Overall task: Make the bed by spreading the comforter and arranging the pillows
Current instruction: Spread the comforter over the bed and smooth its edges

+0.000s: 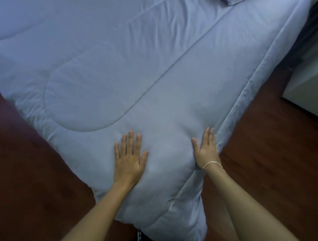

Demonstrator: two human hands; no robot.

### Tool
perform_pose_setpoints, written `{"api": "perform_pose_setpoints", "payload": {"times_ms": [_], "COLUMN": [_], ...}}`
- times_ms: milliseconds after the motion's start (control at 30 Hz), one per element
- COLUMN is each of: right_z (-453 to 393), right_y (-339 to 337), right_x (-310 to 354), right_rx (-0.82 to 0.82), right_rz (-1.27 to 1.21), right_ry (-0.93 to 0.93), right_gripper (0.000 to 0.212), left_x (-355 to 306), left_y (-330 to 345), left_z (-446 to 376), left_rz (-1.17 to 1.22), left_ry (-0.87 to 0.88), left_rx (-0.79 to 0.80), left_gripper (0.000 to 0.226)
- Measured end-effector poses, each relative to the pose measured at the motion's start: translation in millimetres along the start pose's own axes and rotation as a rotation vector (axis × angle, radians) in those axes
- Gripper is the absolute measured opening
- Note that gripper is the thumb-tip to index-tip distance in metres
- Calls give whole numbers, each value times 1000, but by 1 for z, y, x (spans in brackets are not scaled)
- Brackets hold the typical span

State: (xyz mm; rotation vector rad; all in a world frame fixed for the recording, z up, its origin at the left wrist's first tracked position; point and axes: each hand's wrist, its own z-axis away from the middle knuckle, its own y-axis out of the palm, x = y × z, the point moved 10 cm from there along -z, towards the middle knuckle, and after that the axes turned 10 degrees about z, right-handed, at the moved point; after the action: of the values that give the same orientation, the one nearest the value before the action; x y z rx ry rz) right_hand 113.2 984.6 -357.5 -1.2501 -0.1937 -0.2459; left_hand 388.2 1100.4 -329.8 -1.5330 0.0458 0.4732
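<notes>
Where the bed's near corner points at the camera in the head view, the blue comforter (120, 68) lies spread over the whole top, its corner draping down toward the floor between the two forearms. Left hand (129, 158) flat, palm down on the comforter near the corner, fingers straight and slightly spread, gripping nothing. Right hand (206, 149) also flat with straight fingers held together, set at the comforter's right edge, its outer side touching the fold where the fabric drops off the bed. The hands are apart, with a puffed stretch of comforter between them. Thin white bracelet (212, 164) on the right wrist.

Edges: the left edge of the comforter runs diagonally from the left frame border to the corner; the right edge runs from upper right down to the corner, with a stitched border band alongside it. A curved quilting seam loops just above the left hand.

Room: dark wood floor (258, 154) open on both sides of the corner. A pale piece of furniture (306, 82) stands at far right, apart from the bed. A bit of pillow (232, 2) shows at the top edge, mostly cut off.
</notes>
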Motion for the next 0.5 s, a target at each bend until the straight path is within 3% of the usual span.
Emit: {"api": "perform_pose_setpoints", "payload": {"times_ms": [200,367,500], "right_z": [24,36,-14], "right_y": [-17,-74,-160], "right_x": [-43,-94,-127], "right_rx": [434,430,297], "right_rz": [259,339,317], "right_ry": [-14,-87,-154], "right_gripper": [76,72,68], "left_x": [-19,-60,-167], "left_y": [-5,-29,-50], "left_z": [18,9,-42], "left_rz": [2,-84,-113], "left_ry": [-120,-300,-215], "left_rx": [215,271,204], "left_gripper": [70,61,63]}}
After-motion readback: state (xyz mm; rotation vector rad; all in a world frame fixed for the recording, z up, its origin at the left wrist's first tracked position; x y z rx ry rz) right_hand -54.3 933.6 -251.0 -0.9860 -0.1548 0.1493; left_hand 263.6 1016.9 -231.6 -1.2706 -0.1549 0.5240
